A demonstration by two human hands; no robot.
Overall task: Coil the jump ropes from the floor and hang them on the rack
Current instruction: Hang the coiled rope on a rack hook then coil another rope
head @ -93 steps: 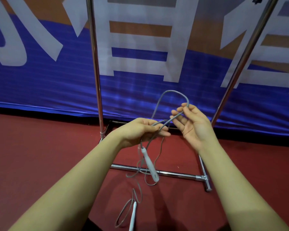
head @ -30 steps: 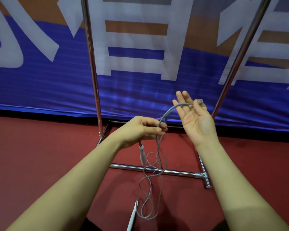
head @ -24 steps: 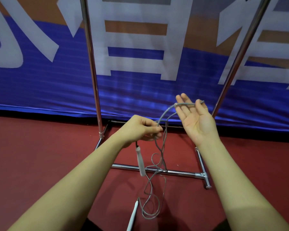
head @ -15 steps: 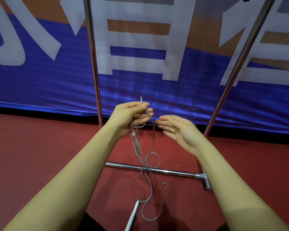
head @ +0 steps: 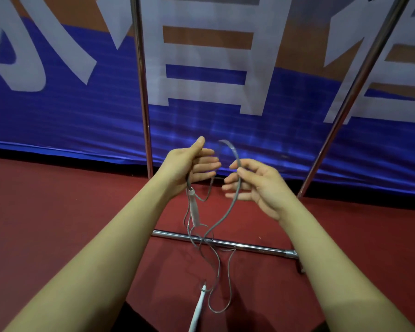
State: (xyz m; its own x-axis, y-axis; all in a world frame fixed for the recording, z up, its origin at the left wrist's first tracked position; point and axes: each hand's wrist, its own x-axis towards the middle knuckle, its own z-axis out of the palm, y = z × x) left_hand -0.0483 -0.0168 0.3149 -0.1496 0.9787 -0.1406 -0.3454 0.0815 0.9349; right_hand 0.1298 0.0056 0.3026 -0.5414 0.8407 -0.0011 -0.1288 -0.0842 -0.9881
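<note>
A thin grey jump rope (head: 227, 212) hangs in loops in front of me. My left hand (head: 192, 166) holds the gathered cord against its palm under the thumb, and one white handle (head: 194, 209) dangles just below it. My right hand (head: 254, 183) pinches the cord where an arc rises between the hands. Loose loops trail down to the red floor, where the second white handle (head: 198, 307) lies near the bottom edge. The metal rack stands behind: left upright (head: 143, 97), right upright (head: 355, 92), base bar (head: 249, 246).
A blue, white and brown banner (head: 58, 111) hangs along the wall behind the rack. Red floor (head: 58, 212) lies on both sides of my arms. The rack's top bar is out of view.
My right hand let go of the loop, handed it to the left, then took a new stretch of cord. The left hand rose a little and holds more cord.
</note>
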